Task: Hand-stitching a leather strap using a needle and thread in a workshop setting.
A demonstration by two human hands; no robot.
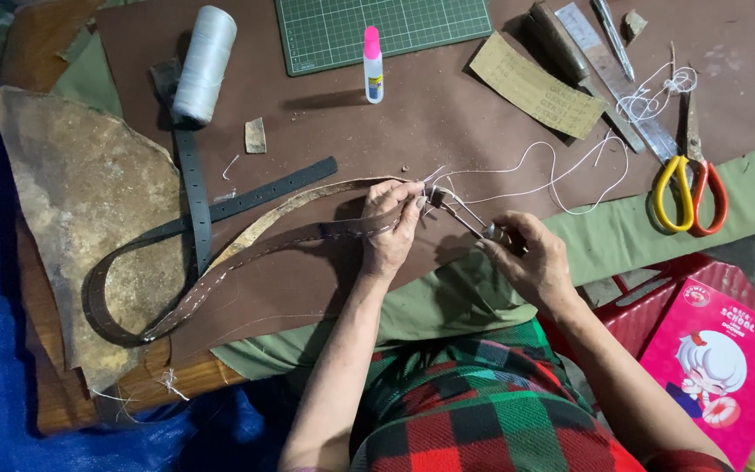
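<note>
Cluttered tabletop (447, 114). My left hand (392, 229) pinches leather strap (308, 234), right hand (530, 260) grips metal tool (465, 218); I'd keep stitches even, thread (561, 175) taut.

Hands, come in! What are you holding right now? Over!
Left hand pinching brown strap. Right hand gripping metal tool at strap's end. White thread trailing loose alongside.
</note>
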